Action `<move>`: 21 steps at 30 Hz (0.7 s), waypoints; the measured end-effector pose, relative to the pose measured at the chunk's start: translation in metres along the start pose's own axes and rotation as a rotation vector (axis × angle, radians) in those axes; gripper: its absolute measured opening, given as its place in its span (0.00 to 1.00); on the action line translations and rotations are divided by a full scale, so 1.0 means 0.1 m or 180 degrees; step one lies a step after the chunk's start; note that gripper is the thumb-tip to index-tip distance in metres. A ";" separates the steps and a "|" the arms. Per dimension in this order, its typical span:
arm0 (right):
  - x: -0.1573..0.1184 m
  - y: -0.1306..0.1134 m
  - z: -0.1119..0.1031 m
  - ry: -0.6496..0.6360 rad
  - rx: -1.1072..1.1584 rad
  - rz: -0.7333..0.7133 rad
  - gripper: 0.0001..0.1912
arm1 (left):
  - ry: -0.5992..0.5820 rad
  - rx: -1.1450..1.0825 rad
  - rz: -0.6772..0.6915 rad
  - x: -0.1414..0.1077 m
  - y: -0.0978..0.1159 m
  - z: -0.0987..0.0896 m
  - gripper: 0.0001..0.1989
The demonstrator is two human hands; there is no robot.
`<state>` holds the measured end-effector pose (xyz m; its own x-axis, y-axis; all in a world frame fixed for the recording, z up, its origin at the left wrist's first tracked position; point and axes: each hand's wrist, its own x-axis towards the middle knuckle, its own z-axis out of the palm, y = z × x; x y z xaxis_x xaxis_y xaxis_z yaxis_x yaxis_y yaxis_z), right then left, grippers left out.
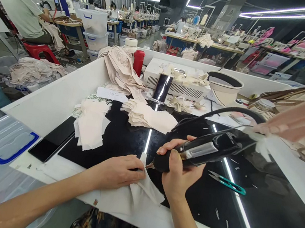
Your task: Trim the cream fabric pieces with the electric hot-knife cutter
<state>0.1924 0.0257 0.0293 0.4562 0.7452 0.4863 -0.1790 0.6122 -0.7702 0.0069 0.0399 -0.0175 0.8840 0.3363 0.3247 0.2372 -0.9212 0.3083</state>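
Note:
My right hand (180, 168) is closed around a black corded hand tool (203, 149) with a silver lever on its side. Its thin pointed tip touches or nearly touches a cream fabric piece (147, 190) near the front edge of the glossy black board (260, 200). My left hand (120, 172) is on that same fabric, left of the tip, fingers together and bent over it. Beyond my hands lie a fanned stack of cream fabric pieces (149, 116) and a paler stack (91, 123). Teal thread snips (228, 183) rest right of my right hand.
A smartphone (53, 138) lies at the left edge. Behind are a red bottle (138, 62), a white vented box (174, 84) and a heap of beige fabric (119, 64). Pink fabric (303, 114) hangs at right, near the tool's cord. A seated person (24, 9) works farther left.

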 end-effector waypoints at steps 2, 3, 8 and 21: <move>0.01 -0.02 -0.02 -0.0020 -0.0027 0.0028 0.20 | -0.0007 0.0008 -0.0010 0.00 0.00 0.00 0.14; 0.03 -0.04 -0.04 -0.0042 -0.0031 0.0031 0.20 | 0.0008 -0.0002 -0.0027 -0.01 0.00 -0.01 0.14; 0.09 -0.19 -0.27 -0.0079 -0.0167 -0.0038 0.23 | 0.0152 -0.0144 -0.0194 -0.02 -0.01 -0.06 0.14; 0.19 -0.49 -0.94 0.0881 -0.1195 -0.0539 0.36 | -0.0075 0.0548 -0.0340 0.38 0.27 0.20 0.06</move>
<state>0.2920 -0.0156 0.0376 0.6752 0.5143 0.5288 0.2206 0.5433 -0.8101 0.0548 0.0237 -0.0152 0.8589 0.4310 0.2767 0.3936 -0.9011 0.1819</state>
